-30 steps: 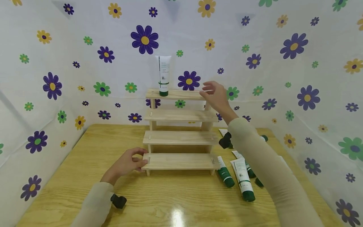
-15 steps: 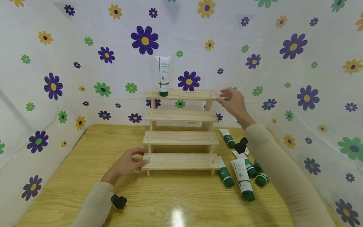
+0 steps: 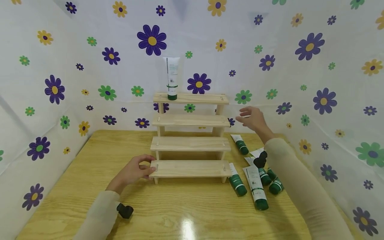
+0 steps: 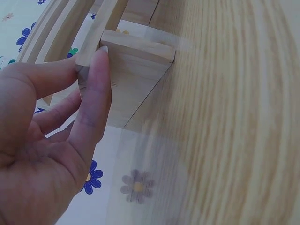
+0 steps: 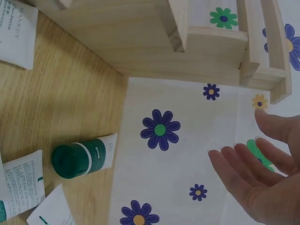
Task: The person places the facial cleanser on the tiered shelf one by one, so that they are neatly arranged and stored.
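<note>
My left hand (image 3: 133, 171) pinches the left end of the lowest step of a wooden tiered stand (image 3: 192, 168); in the left wrist view its thumb and fingers (image 4: 96, 98) grip the board's end. On the top step, near its left end, a white tube with a green cap (image 3: 172, 78) stands upright. My right hand (image 3: 253, 120) hangs in the air to the right of the stand, touching nothing, its fingers relaxed. In the right wrist view that hand (image 5: 262, 173) has nothing in it, and a small green and white tube (image 5: 86, 155) lies on the table.
Several green and white tubes lie on the table right of the stand, among them a large tube (image 3: 255, 188), a tube touching or near the lowest step (image 3: 237, 181) and a tube farther back (image 3: 240, 144). A flowered cloth (image 3: 120, 66) encloses the wooden table (image 3: 126, 213).
My right hand has moved from above the top step's right end out to the right and down, away from the stand. The left hand stays on the lowest step.
</note>
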Action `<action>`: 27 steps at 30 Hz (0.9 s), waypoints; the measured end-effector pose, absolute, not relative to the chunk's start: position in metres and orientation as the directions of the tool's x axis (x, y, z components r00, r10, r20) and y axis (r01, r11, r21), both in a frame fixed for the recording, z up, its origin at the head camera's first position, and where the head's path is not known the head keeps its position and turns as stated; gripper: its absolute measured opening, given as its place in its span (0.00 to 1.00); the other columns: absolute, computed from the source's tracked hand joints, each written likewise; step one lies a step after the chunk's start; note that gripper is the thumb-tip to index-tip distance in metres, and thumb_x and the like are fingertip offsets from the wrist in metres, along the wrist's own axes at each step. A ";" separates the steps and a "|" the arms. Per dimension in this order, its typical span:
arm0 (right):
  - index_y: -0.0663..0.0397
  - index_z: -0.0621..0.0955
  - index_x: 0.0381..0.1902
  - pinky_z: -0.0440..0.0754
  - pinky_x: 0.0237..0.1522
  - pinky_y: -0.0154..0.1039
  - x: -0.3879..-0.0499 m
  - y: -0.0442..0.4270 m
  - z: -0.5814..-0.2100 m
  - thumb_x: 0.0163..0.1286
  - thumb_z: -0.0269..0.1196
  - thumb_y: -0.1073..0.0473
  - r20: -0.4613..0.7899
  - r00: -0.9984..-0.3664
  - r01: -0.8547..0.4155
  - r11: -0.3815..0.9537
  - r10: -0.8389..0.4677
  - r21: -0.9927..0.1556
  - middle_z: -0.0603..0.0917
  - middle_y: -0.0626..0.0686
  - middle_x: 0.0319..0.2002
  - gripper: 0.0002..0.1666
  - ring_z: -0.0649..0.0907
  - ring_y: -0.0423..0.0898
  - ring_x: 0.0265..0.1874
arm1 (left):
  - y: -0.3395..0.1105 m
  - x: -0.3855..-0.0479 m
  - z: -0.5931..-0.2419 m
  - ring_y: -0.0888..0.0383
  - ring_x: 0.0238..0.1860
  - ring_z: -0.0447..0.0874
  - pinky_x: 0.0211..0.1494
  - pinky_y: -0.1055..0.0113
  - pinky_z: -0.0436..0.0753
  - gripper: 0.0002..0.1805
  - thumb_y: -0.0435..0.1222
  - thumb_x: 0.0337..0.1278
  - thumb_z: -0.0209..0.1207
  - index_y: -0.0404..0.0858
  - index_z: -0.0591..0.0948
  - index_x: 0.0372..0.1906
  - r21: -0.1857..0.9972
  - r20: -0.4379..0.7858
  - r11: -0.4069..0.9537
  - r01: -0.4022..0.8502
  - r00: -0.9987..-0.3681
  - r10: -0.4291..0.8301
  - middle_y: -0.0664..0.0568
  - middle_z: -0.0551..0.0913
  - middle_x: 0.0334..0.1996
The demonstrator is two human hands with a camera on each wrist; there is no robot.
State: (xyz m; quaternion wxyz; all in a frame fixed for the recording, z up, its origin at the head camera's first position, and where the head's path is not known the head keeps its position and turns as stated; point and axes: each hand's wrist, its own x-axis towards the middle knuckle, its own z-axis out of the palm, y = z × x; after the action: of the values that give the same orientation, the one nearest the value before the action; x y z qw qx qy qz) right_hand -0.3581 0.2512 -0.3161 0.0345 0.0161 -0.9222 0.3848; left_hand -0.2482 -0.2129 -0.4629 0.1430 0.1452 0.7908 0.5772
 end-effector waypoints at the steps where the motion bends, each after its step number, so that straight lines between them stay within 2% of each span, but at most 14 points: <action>1: 0.65 0.71 0.71 0.83 0.61 0.55 -0.358 0.253 -0.318 0.77 0.63 0.55 0.066 -0.998 -0.053 0.707 -0.009 -0.705 0.77 0.70 0.67 0.32 0.83 0.66 0.59 | -0.213 -0.248 -0.463 0.53 0.48 0.88 0.44 0.57 0.91 0.26 0.33 0.72 0.62 0.27 0.70 0.68 0.954 -0.056 0.291 0.067 -0.916 0.397 0.30 0.76 0.59; 15: 0.68 0.70 0.70 0.82 0.62 0.57 -0.357 0.271 -0.356 0.77 0.63 0.59 -0.070 -0.995 -0.007 0.768 -0.068 -0.640 0.75 0.73 0.67 0.30 0.83 0.68 0.58 | -0.212 -0.249 -0.463 0.53 0.49 0.88 0.44 0.58 0.91 0.26 0.34 0.72 0.62 0.26 0.70 0.68 0.953 -0.040 0.289 0.088 -0.912 0.409 0.28 0.76 0.60; 21: 0.65 0.72 0.69 0.77 0.67 0.61 -0.360 0.281 -0.377 0.76 0.63 0.57 -0.087 -0.991 -0.026 0.797 -0.098 -0.603 0.76 0.71 0.67 0.29 0.79 0.68 0.63 | -0.212 -0.250 -0.465 0.53 0.48 0.88 0.44 0.58 0.91 0.27 0.34 0.72 0.62 0.27 0.70 0.68 0.954 -0.040 0.287 0.087 -0.911 0.410 0.29 0.76 0.59; 27: 0.68 0.73 0.68 0.73 0.70 0.63 -0.361 0.290 -0.393 0.75 0.65 0.57 -0.110 -0.987 -0.033 0.810 -0.121 -0.586 0.76 0.72 0.66 0.30 0.75 0.69 0.65 | -0.212 -0.249 -0.465 0.54 0.48 0.88 0.44 0.58 0.91 0.26 0.34 0.72 0.62 0.26 0.70 0.67 0.956 -0.035 0.280 0.091 -0.909 0.416 0.28 0.76 0.59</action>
State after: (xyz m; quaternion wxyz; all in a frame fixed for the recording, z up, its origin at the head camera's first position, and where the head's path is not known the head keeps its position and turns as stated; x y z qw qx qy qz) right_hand -0.3610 0.2904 -0.3929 -0.0712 0.0406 -0.9485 0.3059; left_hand -0.2493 -0.2121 -0.4650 0.1401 0.1609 0.7875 0.5782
